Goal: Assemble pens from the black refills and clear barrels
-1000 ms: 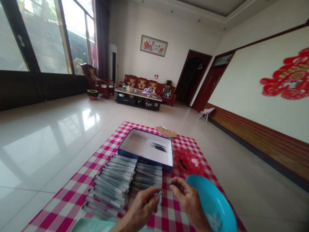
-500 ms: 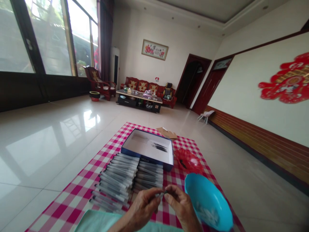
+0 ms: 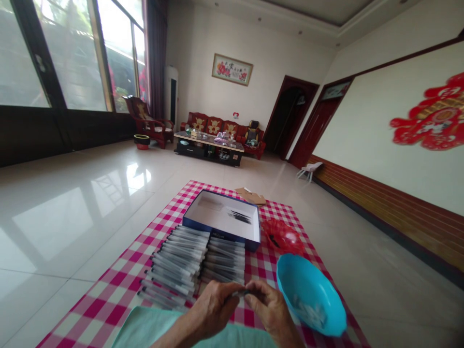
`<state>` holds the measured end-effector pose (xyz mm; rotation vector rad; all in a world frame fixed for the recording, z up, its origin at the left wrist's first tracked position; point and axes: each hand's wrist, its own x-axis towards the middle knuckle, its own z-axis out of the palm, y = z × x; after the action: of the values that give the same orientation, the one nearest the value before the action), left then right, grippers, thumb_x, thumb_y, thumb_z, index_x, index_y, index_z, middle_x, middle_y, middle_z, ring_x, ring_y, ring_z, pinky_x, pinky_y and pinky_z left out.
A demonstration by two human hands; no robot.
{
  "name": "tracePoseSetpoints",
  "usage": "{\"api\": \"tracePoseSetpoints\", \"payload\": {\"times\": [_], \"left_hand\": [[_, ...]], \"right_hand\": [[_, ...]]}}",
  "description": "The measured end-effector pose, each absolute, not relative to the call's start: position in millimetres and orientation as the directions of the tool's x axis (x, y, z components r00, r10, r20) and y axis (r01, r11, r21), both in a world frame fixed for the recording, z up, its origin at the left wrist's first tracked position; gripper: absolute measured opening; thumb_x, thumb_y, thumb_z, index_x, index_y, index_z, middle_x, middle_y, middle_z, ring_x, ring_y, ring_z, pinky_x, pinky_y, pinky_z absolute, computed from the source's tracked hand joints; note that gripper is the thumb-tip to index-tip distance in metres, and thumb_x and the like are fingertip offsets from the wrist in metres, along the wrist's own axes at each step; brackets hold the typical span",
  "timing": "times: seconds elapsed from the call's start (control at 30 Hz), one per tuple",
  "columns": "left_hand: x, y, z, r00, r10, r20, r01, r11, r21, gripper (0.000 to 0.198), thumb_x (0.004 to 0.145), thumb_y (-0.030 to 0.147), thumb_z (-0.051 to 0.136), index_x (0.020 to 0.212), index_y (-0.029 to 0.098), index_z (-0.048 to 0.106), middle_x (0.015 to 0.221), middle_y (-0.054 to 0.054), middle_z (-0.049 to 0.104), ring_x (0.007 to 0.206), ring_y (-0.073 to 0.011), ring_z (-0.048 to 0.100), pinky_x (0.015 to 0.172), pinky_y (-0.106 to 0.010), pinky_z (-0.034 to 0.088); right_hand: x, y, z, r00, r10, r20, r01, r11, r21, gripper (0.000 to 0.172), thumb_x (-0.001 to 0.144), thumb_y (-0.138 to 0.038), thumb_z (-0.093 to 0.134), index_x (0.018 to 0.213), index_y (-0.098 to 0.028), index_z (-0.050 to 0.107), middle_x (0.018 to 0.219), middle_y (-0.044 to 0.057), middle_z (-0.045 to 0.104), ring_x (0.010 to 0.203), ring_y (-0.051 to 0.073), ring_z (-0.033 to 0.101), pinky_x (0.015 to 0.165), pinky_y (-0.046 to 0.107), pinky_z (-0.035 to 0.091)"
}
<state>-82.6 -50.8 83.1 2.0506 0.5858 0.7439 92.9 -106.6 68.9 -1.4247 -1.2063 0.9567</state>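
My left hand [image 3: 217, 302] is closed, thumb and fingers pinching what looks like a clear pen cap [image 3: 239, 293]. Against it, my right hand [image 3: 268, 303] pinches a small dark pen part; the fingers hide most of it. The two pieces meet end to end above the checked cloth. Just beyond my hands lie two rows of clear pens, a left row [image 3: 183, 258] and a right row [image 3: 225, 258]. At my right stands a blue bowl [image 3: 331, 295] with whitish clear pieces inside. Behind it, a red dish [image 3: 290, 237] contains small dark pieces.
Past the pens, a shallow blue-edged box [image 3: 213, 208] has several thin black refills [image 3: 239, 216] in it. Brown cardboard [image 3: 252, 196] rests at the table's far edge. A mint-green cloth [image 3: 145, 326] lies under my forearms on the pink checked tablecloth [image 3: 119, 270].
My hands stay pressed together at nearly the same spot, and the left fingers have shifted slightly around the clear piece. The view has tilted down a little.
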Motion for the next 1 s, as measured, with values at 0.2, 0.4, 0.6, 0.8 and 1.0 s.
{"api": "tracePoseSetpoints", "payload": {"times": [0.2,0.4,0.6,0.8,1.0], "left_hand": [[-88,-47,83,0.758,0.598,0.259,0.106,-0.506,0.856,0.023,0.086,0.015,0.044,0.086,0.013,0.067,0.055,0.005,0.045,0.050,-0.0078,0.039,0.050,-0.019,0.027],[-89,-46,82,0.777,0.590,0.221,0.116,-0.479,0.870,0.026,0.088,0.019,0.043,0.079,0.012,0.066,0.056,0.004,0.048,0.051,-0.0081,0.041,0.050,-0.018,0.028],[-86,-47,71,0.712,0.640,0.289,0.226,-0.598,0.769,0.025,0.086,0.019,0.045,0.072,0.014,0.064,0.053,0.003,0.047,0.049,-0.0091,0.040,0.050,-0.022,0.026],[-86,-46,69,0.723,0.611,0.324,0.262,-0.676,0.689,0.025,0.087,0.016,0.043,0.066,0.016,0.057,0.056,0.002,0.049,0.051,-0.0099,0.045,0.051,-0.023,0.026],[-85,-47,68,0.743,0.570,0.350,0.271,-0.735,0.622,0.023,0.087,0.016,0.043,0.067,0.017,0.055,0.059,0.001,0.054,0.052,-0.0106,0.048,0.052,-0.023,0.027]], "right_hand": [[94,-109,67,0.158,0.986,0.047,0.286,0.000,-0.958,0.017,0.072,-0.034,0.068,0.080,-0.019,0.067,0.073,0.002,0.066,0.068,0.017,0.061,0.062,0.025,0.049],[90,-109,77,0.143,0.986,0.083,0.379,0.023,-0.925,0.013,0.071,-0.032,0.067,0.076,-0.020,0.068,0.069,0.001,0.065,0.065,0.017,0.060,0.059,0.024,0.048],[92,-110,64,0.113,0.993,0.029,0.285,-0.004,-0.958,0.022,0.078,-0.037,0.061,0.088,-0.018,0.067,0.076,0.004,0.066,0.072,0.019,0.062,0.065,0.027,0.050],[96,-109,54,0.103,0.995,-0.002,0.309,-0.034,-0.951,0.024,0.081,-0.040,0.059,0.086,-0.017,0.064,0.071,0.002,0.062,0.065,0.015,0.056,0.060,0.024,0.046],[85,-108,62,0.118,0.974,0.191,0.575,0.090,-0.813,0.031,0.087,-0.043,0.049,0.068,-0.020,0.055,0.062,-0.002,0.053,0.059,0.013,0.049,0.055,0.023,0.039]]}}
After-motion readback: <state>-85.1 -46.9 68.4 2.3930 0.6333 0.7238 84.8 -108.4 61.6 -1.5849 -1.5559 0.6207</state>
